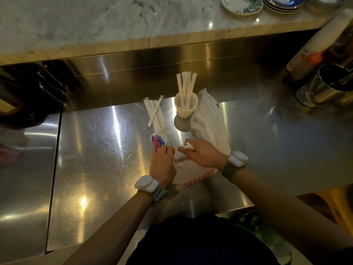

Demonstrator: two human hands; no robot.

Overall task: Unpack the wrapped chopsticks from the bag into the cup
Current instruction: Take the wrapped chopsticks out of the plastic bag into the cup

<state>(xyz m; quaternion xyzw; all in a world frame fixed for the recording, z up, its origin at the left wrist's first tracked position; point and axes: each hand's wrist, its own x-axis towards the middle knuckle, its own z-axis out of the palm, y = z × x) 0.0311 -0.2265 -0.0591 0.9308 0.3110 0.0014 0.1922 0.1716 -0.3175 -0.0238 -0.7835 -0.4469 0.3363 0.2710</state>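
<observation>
Fingers of both hands, left (162, 165) and right (202, 153), curl closed on the crinkled plastic bag (208, 119) lying on the brushed steel counter (95, 159). Flat paper-wrapped chopsticks (186, 88) stand upright in the tapered cup (185, 107) just beyond; a loose bundle (155, 113) lies left of it.

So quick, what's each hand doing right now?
Left hand: closed on the plastic bag.
Right hand: pinching the bag's white plastic.
</observation>
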